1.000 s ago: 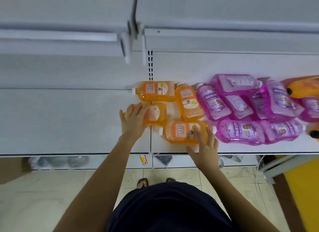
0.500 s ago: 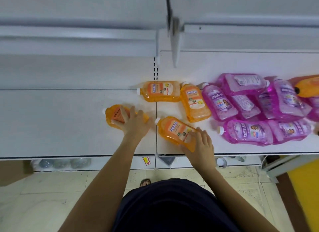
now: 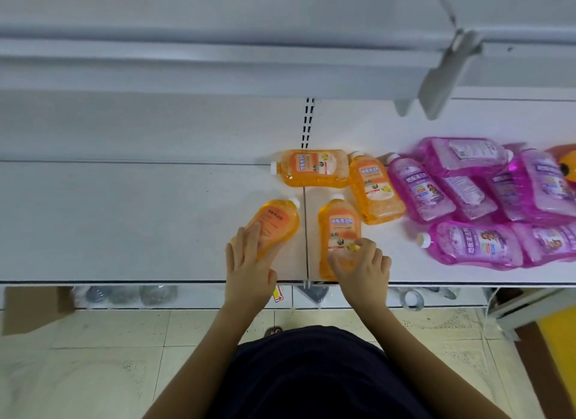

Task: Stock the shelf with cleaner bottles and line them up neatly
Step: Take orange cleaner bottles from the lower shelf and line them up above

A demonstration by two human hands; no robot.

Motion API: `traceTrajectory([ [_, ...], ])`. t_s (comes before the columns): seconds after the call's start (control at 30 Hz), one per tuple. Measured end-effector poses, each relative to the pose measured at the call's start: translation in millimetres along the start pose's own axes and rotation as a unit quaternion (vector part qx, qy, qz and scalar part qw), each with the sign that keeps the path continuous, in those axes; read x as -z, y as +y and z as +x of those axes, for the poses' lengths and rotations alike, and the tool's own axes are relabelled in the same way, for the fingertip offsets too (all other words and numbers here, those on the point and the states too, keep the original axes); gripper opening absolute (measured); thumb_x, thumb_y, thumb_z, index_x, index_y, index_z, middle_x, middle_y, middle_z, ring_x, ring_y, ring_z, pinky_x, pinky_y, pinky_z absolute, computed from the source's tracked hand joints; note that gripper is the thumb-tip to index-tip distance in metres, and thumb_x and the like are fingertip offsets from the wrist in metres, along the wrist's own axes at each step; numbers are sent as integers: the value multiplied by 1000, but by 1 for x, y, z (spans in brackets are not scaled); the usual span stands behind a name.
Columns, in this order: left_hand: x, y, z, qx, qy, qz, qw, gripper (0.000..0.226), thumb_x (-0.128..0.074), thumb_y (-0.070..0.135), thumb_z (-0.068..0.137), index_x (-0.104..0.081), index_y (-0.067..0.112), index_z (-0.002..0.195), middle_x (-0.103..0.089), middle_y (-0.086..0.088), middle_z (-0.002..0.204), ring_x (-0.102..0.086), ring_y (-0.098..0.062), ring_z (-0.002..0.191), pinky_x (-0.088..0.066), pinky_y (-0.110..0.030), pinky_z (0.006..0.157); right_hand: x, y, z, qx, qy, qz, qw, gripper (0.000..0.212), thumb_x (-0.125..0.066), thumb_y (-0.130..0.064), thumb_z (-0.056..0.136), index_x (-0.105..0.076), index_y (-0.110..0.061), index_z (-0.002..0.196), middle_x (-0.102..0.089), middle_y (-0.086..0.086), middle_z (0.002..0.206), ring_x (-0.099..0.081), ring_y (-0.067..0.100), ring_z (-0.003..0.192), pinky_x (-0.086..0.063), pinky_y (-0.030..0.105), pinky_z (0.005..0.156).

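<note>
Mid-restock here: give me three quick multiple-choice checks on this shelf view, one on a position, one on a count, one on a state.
1. The orange bottle under the left hand lies:
A) left of the shelf seam
B) right of it
C) on the floor

2. Orange bottles lying left of the purple bottles:
A) two
B) four
C) seven

3. The front right bottle, under the right hand, is:
A) standing upright
B) lying flat
C) uncapped

Answers:
1. A: it sits wholly on the left panel.
2. B: two are under the hands, plus two back bottles.
3. B: its label faces up and its white cap points to the shelf back.
</note>
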State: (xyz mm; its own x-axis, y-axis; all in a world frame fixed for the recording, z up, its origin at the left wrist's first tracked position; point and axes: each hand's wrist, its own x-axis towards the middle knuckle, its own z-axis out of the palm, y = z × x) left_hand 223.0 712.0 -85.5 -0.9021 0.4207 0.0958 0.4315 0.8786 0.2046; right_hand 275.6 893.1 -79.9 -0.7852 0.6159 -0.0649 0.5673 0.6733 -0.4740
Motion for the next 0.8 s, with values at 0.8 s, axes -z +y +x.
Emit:
traceTrajectory([
  [0.8, 8, -37, 38, 348, -167, -444, 809, 45, -51, 54, 87, -51, 15, 110, -61, -5, 116, -57, -20, 94, -49, -33, 80, 8, -25, 1, -208, -169, 267, 926, 63, -58, -40, 89, -35, -7, 137, -52, 12, 129, -55, 31, 113, -48, 46, 95],
])
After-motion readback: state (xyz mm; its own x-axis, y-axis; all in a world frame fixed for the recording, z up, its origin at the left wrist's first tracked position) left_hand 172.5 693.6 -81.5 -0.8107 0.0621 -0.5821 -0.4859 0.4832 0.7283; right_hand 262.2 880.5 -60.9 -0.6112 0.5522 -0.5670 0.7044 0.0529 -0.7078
